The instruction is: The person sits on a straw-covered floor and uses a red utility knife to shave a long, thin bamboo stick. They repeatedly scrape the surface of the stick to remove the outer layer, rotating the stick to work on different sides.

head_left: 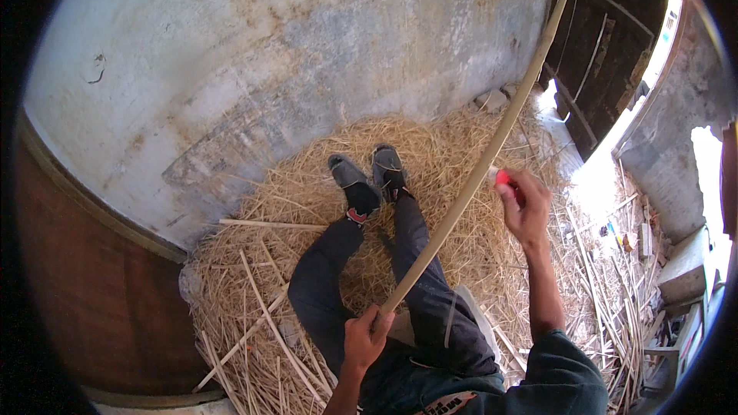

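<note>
A long, pale, slightly bowed bamboo strip slants from my lap up to the far right. My left hand is closed around its near end, in front of my thighs. In my right hand is a small red-handled tool, gripped between thumb and fingers. Its pale tip is right beside the strip's right edge, near mid-length; whether they touch I cannot tell. Most of the tool is hidden by my fingers, so its exact kind does not show.
Straw-like shavings cover the floor beneath my outstretched legs. Several loose thin strips lie at left, more at right. A stained wall stands ahead, a dark wooden door at far right. A brown panel is on the left.
</note>
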`<control>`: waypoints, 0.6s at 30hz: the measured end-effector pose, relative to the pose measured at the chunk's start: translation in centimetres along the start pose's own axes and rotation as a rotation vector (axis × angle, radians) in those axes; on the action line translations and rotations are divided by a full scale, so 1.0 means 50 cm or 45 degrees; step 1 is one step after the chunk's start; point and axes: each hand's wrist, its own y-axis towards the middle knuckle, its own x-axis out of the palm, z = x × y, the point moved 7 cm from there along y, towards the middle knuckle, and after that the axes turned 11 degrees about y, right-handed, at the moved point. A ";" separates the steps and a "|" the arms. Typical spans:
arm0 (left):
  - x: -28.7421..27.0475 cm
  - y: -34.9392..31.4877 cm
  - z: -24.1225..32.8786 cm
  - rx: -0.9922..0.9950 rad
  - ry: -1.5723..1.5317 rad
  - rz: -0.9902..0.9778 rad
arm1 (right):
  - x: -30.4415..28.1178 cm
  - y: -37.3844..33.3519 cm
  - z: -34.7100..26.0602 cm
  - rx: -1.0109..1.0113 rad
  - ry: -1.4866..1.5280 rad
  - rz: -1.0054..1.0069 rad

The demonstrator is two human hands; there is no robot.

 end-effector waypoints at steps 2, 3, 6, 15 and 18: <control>-0.004 -0.015 -0.019 -0.019 0.033 -0.015 | -0.015 0.030 0.015 -0.036 -0.046 0.015; -0.004 -0.020 -0.028 -0.015 0.057 -0.018 | -0.020 0.043 0.019 -0.053 -0.069 0.021; -0.012 -0.019 -0.033 -0.053 0.115 -0.033 | -0.005 0.075 0.029 -0.082 -0.070 -0.058; -0.022 -0.044 -0.077 -0.212 0.107 -0.014 | -0.053 0.246 0.169 0.124 -0.207 0.185; -0.032 -0.063 -0.101 -0.199 0.154 -0.064 | -0.120 0.298 0.298 0.110 -0.151 0.356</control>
